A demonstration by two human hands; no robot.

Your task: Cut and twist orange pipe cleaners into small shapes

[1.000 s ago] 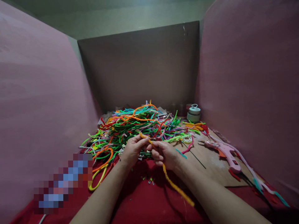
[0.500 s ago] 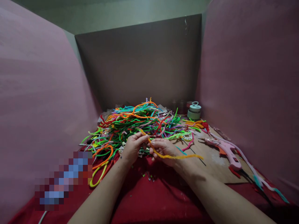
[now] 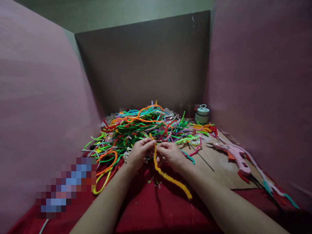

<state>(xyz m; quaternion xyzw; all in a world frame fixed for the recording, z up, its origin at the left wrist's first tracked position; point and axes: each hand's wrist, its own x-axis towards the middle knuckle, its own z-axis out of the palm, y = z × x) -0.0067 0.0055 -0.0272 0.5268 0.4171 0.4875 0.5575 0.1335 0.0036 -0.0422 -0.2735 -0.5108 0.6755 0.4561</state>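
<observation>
A fuzzy yellow-orange pipe cleaner (image 3: 168, 177) is pinched between my two hands. My left hand (image 3: 141, 152) grips it near its upper end, thumb against fingers, with a short tip sticking up above. Close beside it, my right hand (image 3: 170, 153) is closed at the same stretch of the pipe cleaner, fingertips almost meeting those of the left. The long end hangs down toward me and bends off to the right. Just behind both hands rises a big heap of many-coloured pipe cleaners (image 3: 143, 122). The fingers hide the exact spot where they press.
To the right, a pink glue gun (image 3: 235, 156) lies on a brown board (image 3: 219, 177) with its cord trailing. A white ring-shaped spool (image 3: 195, 141) and a pale green container (image 3: 202, 114) stand farther back. Pink side walls (image 3: 263, 81) enclose the red cloth (image 3: 146, 214). A blurred patch covers something at left.
The pipe cleaner's long end has swung from lying across my right wrist to hanging down between my forearms. My hands stay in nearly the same place, the right one slightly turned.
</observation>
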